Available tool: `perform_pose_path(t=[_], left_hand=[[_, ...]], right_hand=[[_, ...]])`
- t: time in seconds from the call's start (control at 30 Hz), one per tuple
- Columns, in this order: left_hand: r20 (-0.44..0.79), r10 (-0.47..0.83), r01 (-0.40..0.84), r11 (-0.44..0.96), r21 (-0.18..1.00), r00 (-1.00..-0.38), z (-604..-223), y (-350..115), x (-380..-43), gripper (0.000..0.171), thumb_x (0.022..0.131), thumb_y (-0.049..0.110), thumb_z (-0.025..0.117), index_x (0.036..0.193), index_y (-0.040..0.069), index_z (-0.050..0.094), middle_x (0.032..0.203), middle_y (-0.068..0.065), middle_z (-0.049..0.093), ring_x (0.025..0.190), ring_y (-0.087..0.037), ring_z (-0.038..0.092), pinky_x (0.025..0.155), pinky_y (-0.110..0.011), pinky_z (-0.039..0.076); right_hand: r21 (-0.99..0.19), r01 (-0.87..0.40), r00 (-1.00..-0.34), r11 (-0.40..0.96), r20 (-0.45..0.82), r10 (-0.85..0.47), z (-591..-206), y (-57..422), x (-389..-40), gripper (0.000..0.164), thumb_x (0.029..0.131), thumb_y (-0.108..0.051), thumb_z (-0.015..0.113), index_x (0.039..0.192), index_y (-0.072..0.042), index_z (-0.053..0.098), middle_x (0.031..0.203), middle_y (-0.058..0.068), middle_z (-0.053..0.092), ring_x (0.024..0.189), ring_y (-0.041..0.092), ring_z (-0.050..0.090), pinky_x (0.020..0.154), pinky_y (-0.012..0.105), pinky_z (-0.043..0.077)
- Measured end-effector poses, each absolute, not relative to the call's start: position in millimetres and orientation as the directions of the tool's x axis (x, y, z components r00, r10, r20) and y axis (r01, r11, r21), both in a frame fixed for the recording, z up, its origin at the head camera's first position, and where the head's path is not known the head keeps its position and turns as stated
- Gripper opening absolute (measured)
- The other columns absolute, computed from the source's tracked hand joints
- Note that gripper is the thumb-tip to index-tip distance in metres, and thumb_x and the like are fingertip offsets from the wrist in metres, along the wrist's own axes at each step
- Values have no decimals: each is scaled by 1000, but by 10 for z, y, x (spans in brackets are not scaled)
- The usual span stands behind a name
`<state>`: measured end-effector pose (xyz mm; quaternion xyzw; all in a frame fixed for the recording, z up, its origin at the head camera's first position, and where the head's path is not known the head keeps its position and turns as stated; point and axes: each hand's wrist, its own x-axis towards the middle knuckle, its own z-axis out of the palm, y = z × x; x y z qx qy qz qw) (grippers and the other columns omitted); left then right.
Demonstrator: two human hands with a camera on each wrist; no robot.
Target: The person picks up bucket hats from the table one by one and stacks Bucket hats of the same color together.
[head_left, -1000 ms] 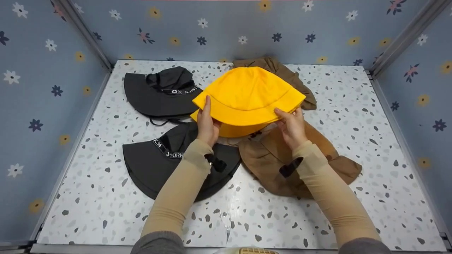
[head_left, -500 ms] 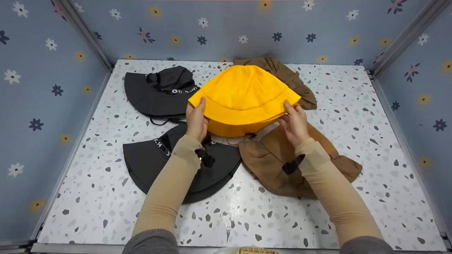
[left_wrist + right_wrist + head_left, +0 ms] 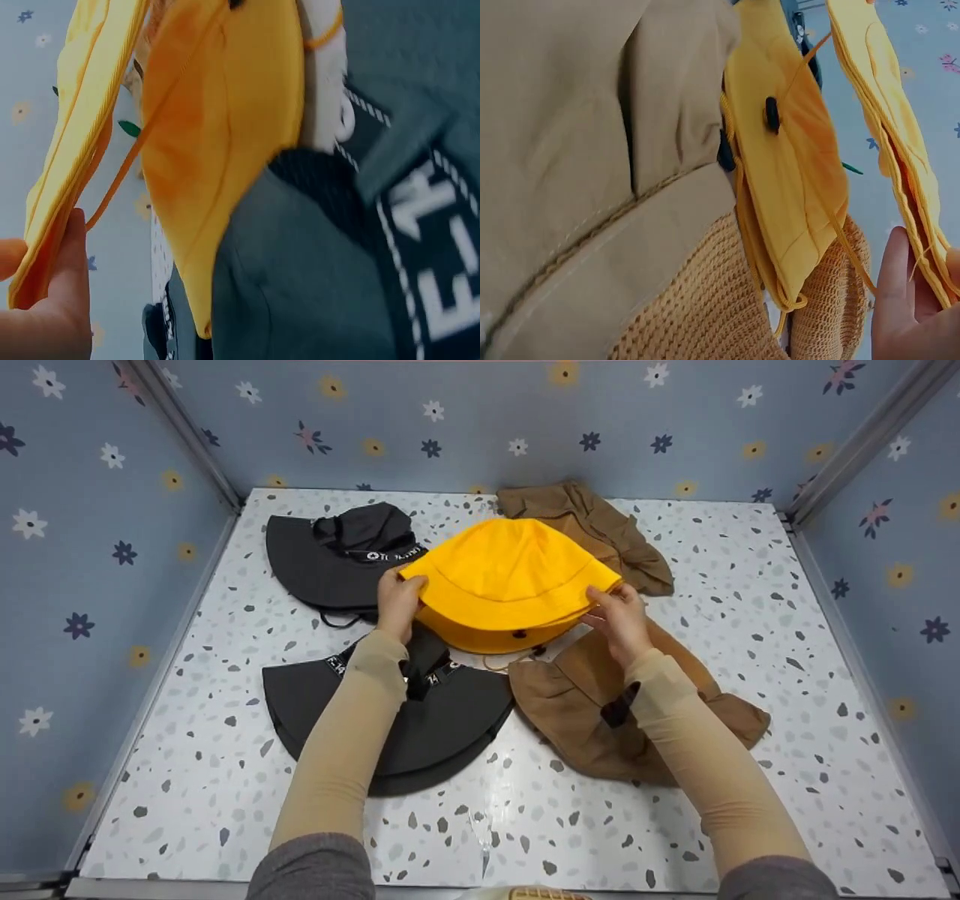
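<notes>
Both hands hold a yellow bucket hat point(image 3: 517, 559) by opposite ends of its brim, crown toward the back wall. My left hand point(image 3: 397, 601) pinches the left end, thumb on top. At the right end, my right hand point(image 3: 622, 619) pinches the brim between thumb and fingers. Below it lies a second yellow hat point(image 3: 484, 642), mostly hidden in the head view. The right wrist view shows this lower hat point(image 3: 780, 150) with a black cord toggle point(image 3: 772, 115). An orange cord point(image 3: 127, 176) runs from the lower hat toward the held one.
Two black wide-brim hats lie at left, one at the back point(image 3: 322, 574) and one in front point(image 3: 442, 727). Two brown hats lie at right, one behind point(image 3: 637, 547) and one in front point(image 3: 577, 720). Flowered walls point(image 3: 480, 405) enclose the speckled table point(image 3: 825, 780).
The held yellow hat has come slightly down and left, uncovering more of the rear brown hat. My left hand has shifted left along with its end of the brim.
</notes>
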<state>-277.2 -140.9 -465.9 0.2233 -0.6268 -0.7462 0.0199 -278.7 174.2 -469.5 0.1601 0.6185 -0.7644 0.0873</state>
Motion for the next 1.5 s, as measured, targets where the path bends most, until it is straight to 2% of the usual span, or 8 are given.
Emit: perform_pose_path(t=[0.13,0.23,0.37,0.5,0.7,0.9,1.03,1.5], left_hand=[[-281,-326,-291,-18,957,-902,-4728,-1500,-2786,50,95,3,58,143,2,47,143,-16,52,116,-24,57,89,-29,53],[-239,-334,-290,111,951,-912,-4798,-1548,-2790,48,94,2,61,141,2,50,143,-17,52,125,-28,55,101,-33,49],[-174,-336,-273,274,922,-926,-4897,-1581,-2783,45,92,2,64,136,1,55,137,-17,58,125,-30,56,106,-36,47],[-133,-322,-258,386,886,-938,-4947,-1595,-2766,42,92,3,65,133,2,58,134,-16,61,124,-30,57,106,-37,46],[-106,-291,-236,459,857,-951,-4966,-1593,-2743,38,95,4,63,133,4,60,137,-15,60,129,-29,55,109,-37,44],[-115,-274,-243,498,833,-955,-5000,-1598,-2742,39,97,4,61,135,5,60,140,-15,59,132,-29,53,110,-36,44],[-120,-262,-244,514,822,-958,-5016,-1599,-2739,39,98,4,60,137,4,59,141,-15,57,134,-29,51,112,-37,42],[-123,-269,-268,611,745,-955,-5105,-1553,-2778,39,99,4,57,138,5,58,140,-16,57,134,-32,49,115,-40,38]], right_hand=[[-927,342,-934,-155,-354,51,-4752,1738,-2804,36,98,-19,63,126,-6,44,107,6,56,76,13,66,81,30,60],[-930,352,-933,-108,-358,44,-4801,1737,-2807,32,97,-16,64,121,-6,44,102,6,57,71,12,66,86,36,59],[-927,372,-925,-51,-375,58,-4864,1743,-2808,34,94,-10,66,117,-7,41,99,7,56,67,11,67,85,36,60],[-933,359,-931,-22,-359,65,-4911,1739,-2804,44,93,-5,67,124,-8,35,101,10,55,64,12,68,84,37,60],[-961,265,-963,77,-259,76,-4986,1710,-2799,57,94,0,63,143,-7,36,102,12,51,66,12,65,80,39,61],[-946,223,-975,237,-217,50,-5038,1687,-2814,53,96,0,59,147,-9,45,130,18,50,75,12,59,88,39,59],[-925,236,-971,298,-236,35,-5060,1691,-2828,53,98,-2,58,148,-12,46,140,17,49,78,17,59,80,31,59],[-907,250,-965,338,-262,11,-5153,1683,-2864,55,98,-2,59,150,-12,44,147,17,47,69,15,59,63,19,55]])
